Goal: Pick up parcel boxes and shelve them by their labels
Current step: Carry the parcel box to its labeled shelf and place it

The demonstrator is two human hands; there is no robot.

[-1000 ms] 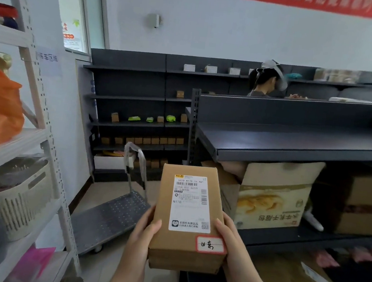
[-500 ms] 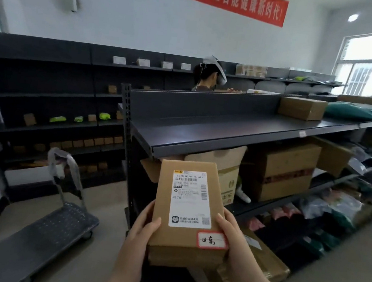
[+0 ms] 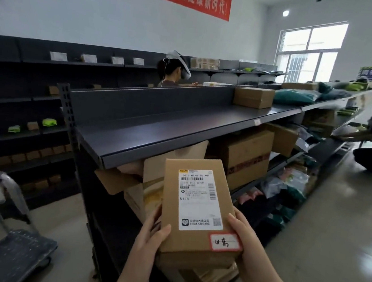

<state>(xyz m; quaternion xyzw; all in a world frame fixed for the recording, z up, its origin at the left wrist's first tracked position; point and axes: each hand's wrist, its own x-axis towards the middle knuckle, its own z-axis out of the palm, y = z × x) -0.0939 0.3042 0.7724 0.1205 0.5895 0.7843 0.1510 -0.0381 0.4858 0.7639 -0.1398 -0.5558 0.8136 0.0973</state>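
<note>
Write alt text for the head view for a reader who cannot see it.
Two bare hands, left hand and right hand, hold a flat brown cardboard parcel box with a white shipping label facing up. Behind it runs a long dark metal shelf unit, its near top shelf bare and cardboard cartons below.

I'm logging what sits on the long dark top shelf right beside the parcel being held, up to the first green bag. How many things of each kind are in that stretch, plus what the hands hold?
Cardboard box on the top shelf: 1
Green bag beside it: 1
Parcel held by the left hand and right hand: 1
Total: 3
</note>
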